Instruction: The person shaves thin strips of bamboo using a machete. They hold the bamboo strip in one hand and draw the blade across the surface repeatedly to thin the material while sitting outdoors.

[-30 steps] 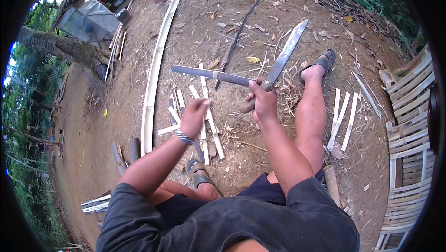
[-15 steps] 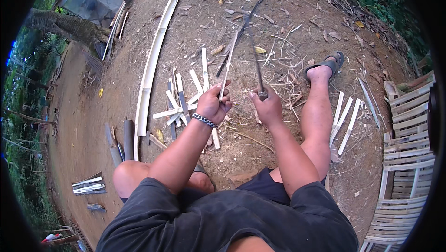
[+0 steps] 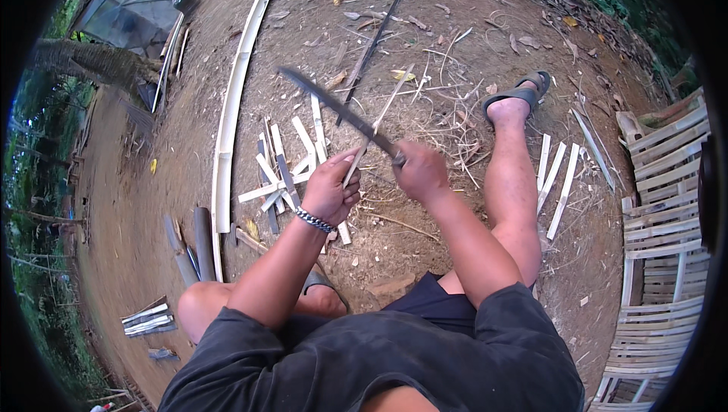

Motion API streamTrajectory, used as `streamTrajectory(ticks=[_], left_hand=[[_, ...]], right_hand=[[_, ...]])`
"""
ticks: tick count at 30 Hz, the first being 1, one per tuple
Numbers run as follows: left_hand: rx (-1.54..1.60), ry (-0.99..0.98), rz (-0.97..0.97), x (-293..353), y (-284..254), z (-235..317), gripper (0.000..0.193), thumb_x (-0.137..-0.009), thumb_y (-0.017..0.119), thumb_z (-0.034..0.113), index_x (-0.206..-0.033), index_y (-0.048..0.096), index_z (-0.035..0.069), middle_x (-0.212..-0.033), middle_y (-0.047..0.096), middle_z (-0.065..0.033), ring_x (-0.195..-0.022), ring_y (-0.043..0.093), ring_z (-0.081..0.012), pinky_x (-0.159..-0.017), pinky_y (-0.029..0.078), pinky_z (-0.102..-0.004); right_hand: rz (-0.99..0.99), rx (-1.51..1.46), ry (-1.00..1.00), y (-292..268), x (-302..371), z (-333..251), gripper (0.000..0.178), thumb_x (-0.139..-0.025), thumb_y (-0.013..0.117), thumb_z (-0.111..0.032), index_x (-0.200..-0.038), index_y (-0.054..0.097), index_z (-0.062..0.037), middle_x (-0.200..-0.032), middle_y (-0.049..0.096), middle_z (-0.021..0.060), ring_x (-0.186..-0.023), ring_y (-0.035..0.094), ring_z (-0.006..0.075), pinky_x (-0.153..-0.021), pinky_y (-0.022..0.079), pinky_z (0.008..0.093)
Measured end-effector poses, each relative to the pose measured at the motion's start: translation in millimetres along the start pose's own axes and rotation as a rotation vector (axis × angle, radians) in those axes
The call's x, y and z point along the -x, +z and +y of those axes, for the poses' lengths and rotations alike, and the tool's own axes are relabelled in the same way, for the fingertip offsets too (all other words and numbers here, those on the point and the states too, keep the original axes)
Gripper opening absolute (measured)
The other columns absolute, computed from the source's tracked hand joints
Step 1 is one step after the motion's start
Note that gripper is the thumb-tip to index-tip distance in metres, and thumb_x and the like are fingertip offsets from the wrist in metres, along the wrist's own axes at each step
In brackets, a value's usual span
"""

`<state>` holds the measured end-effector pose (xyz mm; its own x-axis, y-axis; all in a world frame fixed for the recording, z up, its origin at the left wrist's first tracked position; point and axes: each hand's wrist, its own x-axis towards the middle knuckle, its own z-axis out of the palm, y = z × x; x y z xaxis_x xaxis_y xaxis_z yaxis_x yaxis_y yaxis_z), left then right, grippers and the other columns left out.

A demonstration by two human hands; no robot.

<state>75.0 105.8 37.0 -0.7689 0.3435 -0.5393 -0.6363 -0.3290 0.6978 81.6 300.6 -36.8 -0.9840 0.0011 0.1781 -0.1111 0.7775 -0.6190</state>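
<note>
My left hand point(image 3: 332, 189) is closed round the lower end of a thin bamboo strip point(image 3: 392, 96), which points up and to the right. In my right hand point(image 3: 422, 171) is the handle of a machete, and its long dark blade point(image 3: 324, 99) slants up to the left. The blade crosses the strip a little above my left fingers and seems to touch it. Beyond my left hand, several split bamboo pieces point(image 3: 305, 139) lie in a loose crossed pile on the dirt.
A long split bamboo half point(image 3: 236, 82) stretches along the left. Dark bamboo lengths point(image 3: 203, 237) lie near my left knee, and more strips point(image 3: 562, 192) beside my right leg. A slatted bamboo bench point(image 3: 667, 253) stands at the right. A thin dark stick point(image 3: 377, 40) lies ahead among shavings.
The machete has swung from pointing away to slanting left across the bamboo strip. The strip now leans further right. My right hand has moved slightly left, and the view has shifted a little.
</note>
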Motion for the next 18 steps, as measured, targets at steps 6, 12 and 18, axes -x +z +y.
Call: streamTrajectory(ticks=[6, 12, 18], left_hand=[[0.024, -0.024, -0.038, 6.2, 3.6, 10.6, 0.031, -0.105, 0.046, 0.017, -0.131, 0.055, 0.003, -0.070, 0.045, 0.0027, -0.047, 0.036, -0.0035, -0.043, 0.032, -0.0172], [0.039, -0.043, -0.029, 10.6, -20.1, 13.7, 0.033, -0.106, 0.044, 0.018, -0.131, 0.055, 0.000, -0.070, 0.044, 0.0039, -0.045, 0.033, -0.0019, -0.041, 0.031, -0.0165], [-0.119, -0.099, 0.047, 16.5, -32.8, 26.8, 0.033, -0.105, 0.046, 0.022, -0.129, 0.057, 0.002, -0.065, 0.038, 0.0063, -0.046, 0.031, -0.0014, -0.040, 0.029, -0.0168]], right_hand=[[0.026, 0.004, 0.144, -2.5, -13.7, 40.6, 0.010, -0.096, 0.053, -0.014, -0.090, 0.060, -0.0158, -0.071, 0.060, 0.0041, -0.058, 0.057, 0.0185, -0.050, 0.048, 0.0343], [-0.045, -0.016, 0.077, 7.3, -12.3, 14.2, 0.008, -0.095, 0.054, -0.014, -0.091, 0.061, -0.0123, -0.074, 0.063, 0.0062, -0.072, 0.067, 0.0248, -0.061, 0.053, 0.0413], [-0.018, -0.210, 0.633, 30.7, -23.1, 113.4, 0.025, -0.084, 0.065, -0.021, -0.104, 0.067, -0.0081, -0.096, 0.073, 0.0167, -0.088, 0.070, 0.0343, -0.080, 0.054, 0.0447]])
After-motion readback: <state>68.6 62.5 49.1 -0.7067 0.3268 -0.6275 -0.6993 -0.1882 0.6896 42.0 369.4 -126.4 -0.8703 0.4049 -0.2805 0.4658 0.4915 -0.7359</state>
